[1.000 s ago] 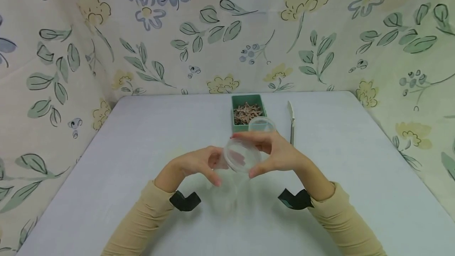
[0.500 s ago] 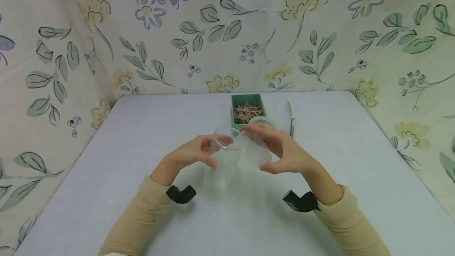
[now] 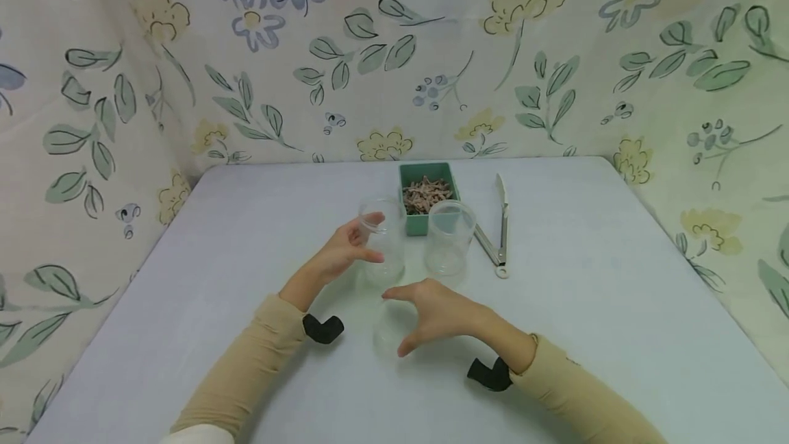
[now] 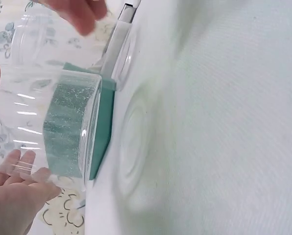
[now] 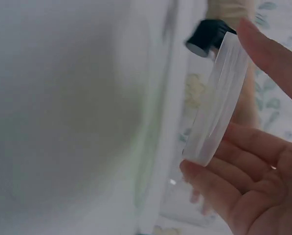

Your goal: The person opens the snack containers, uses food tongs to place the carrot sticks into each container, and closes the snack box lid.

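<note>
Currently | left hand (image 3: 340,252) grip: curled round clear jar (image 4: 70,117) | right hand (image 3: 445,312) grip: spread wide, pinching translucent lid (image 5: 219,100)

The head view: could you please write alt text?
A left hand holds a clear cup and a right hand grips a clear lid over a white table. Nearby: a second cup, a green box of brown pieces, and tongs.

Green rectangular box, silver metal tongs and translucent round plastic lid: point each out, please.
Green rectangular box (image 3: 416,226), head view: front wall.
Silver metal tongs (image 3: 503,235), head view: the longer visible arm.
Translucent round plastic lid (image 5: 218,100), right wrist view: outer side.
</note>
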`<act>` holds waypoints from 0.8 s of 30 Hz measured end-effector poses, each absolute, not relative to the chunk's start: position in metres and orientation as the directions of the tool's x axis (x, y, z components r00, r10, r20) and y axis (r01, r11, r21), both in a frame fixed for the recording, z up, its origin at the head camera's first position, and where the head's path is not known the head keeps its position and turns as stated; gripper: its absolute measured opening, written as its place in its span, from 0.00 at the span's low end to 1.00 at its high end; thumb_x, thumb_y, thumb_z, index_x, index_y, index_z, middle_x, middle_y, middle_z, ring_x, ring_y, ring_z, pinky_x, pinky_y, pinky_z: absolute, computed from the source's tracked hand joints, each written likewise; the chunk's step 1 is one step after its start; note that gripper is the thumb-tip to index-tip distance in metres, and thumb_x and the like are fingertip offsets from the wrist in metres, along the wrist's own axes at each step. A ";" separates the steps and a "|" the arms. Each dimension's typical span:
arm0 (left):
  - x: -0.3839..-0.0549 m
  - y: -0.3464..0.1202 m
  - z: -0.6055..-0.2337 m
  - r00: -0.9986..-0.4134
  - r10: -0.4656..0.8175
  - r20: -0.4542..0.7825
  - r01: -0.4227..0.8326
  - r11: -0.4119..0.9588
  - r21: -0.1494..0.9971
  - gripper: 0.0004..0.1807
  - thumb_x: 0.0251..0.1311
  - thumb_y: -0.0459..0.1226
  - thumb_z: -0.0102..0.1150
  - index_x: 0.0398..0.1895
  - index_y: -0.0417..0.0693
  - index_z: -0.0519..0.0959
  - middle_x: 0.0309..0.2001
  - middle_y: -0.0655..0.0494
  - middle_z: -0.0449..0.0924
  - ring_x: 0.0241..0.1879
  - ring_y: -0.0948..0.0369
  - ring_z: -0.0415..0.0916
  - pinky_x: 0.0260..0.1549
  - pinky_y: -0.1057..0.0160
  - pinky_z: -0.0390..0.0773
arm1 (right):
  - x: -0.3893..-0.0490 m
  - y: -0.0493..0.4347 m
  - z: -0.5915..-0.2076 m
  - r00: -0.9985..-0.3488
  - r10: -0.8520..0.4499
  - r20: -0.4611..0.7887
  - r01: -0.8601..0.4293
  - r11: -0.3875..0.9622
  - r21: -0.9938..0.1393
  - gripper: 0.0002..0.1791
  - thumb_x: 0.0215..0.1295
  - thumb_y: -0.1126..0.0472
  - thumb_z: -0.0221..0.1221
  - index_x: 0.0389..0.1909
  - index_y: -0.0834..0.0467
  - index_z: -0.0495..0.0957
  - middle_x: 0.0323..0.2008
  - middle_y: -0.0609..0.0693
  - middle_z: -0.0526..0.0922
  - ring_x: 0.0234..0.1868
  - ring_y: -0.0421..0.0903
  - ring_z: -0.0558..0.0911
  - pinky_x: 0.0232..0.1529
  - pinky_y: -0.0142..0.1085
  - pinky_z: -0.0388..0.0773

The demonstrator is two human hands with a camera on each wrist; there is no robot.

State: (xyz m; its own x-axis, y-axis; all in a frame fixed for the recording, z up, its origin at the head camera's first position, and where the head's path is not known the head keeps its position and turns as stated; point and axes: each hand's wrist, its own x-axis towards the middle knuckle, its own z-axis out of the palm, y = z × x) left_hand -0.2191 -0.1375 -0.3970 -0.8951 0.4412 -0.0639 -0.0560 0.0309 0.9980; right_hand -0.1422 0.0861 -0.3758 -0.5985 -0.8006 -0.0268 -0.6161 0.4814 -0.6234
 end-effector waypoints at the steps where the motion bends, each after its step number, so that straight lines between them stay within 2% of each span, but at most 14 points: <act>1: -0.219 -0.136 -0.398 -0.893 0.446 -0.062 -0.051 0.037 0.998 0.43 0.51 0.20 0.63 0.72 0.36 0.58 0.74 0.42 0.54 0.74 0.49 0.46 0.71 0.47 0.47 | -0.143 0.083 -0.382 -0.598 -0.800 -0.046 -0.618 0.497 -0.608 0.42 0.44 0.52 0.77 0.61 0.65 0.73 0.56 0.54 0.80 0.52 0.47 0.80 0.52 0.35 0.76; 5: -0.219 -0.130 -0.399 -0.888 0.457 -0.052 -0.027 0.060 0.998 0.43 0.52 0.20 0.64 0.72 0.35 0.57 0.74 0.42 0.54 0.74 0.49 0.44 0.71 0.48 0.45 | -0.146 0.073 -0.399 -0.606 -0.793 -0.060 -0.654 0.540 -0.529 0.43 0.43 0.51 0.77 0.59 0.66 0.73 0.54 0.55 0.81 0.49 0.48 0.81 0.52 0.35 0.77; 11: -0.222 -0.124 -0.399 -0.887 0.460 -0.043 -0.015 0.065 0.998 0.43 0.51 0.19 0.63 0.72 0.33 0.57 0.74 0.41 0.54 0.74 0.50 0.44 0.72 0.51 0.44 | -0.144 0.063 -0.404 -0.648 -0.753 -0.116 -0.626 0.613 -0.483 0.44 0.44 0.52 0.77 0.61 0.66 0.71 0.57 0.56 0.79 0.57 0.52 0.78 0.59 0.40 0.73; 17: -0.223 -0.120 -0.403 -0.897 0.438 -0.062 -0.043 0.054 0.998 0.43 0.50 0.18 0.63 0.72 0.34 0.58 0.74 0.42 0.55 0.74 0.49 0.46 0.71 0.51 0.47 | -0.140 0.064 -0.396 -0.676 -0.714 -0.184 -0.616 0.684 -0.390 0.48 0.48 0.43 0.73 0.66 0.62 0.68 0.65 0.57 0.72 0.63 0.53 0.73 0.61 0.45 0.72; 20: -0.220 -0.122 -0.403 -0.899 0.433 -0.062 -0.039 0.060 0.997 0.43 0.50 0.19 0.63 0.72 0.34 0.58 0.73 0.41 0.55 0.74 0.48 0.47 0.71 0.50 0.48 | -0.144 0.082 -0.384 -0.658 -0.738 -0.148 -0.589 0.628 -0.509 0.44 0.55 0.42 0.68 0.68 0.62 0.67 0.64 0.57 0.72 0.59 0.51 0.76 0.58 0.44 0.73; 23: -0.220 -0.126 -0.402 -0.905 0.421 -0.058 -0.028 0.078 0.997 0.43 0.50 0.21 0.64 0.72 0.34 0.58 0.73 0.41 0.55 0.74 0.48 0.46 0.71 0.50 0.48 | -0.155 0.113 -0.366 -0.656 -0.753 -0.050 -0.448 0.442 -0.777 0.33 0.66 0.51 0.62 0.65 0.67 0.69 0.61 0.60 0.75 0.57 0.49 0.78 0.58 0.41 0.74; 24: -0.219 -0.128 -0.401 -0.910 0.411 -0.060 -0.026 0.087 0.996 0.43 0.51 0.21 0.65 0.72 0.34 0.58 0.73 0.41 0.55 0.74 0.49 0.46 0.71 0.51 0.47 | -0.160 0.125 -0.361 -0.692 -0.722 0.004 -0.391 0.370 -0.843 0.29 0.67 0.55 0.60 0.63 0.69 0.70 0.58 0.60 0.78 0.54 0.48 0.80 0.55 0.39 0.76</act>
State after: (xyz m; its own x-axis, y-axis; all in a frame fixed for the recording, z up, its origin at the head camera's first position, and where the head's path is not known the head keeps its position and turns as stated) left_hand -0.2195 -0.1283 -0.4009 -0.9097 0.4108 -0.0599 -0.0261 0.0873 0.9958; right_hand -0.1600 0.1247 -0.3612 -0.6924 -0.7215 0.0038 -0.3906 0.3704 -0.8428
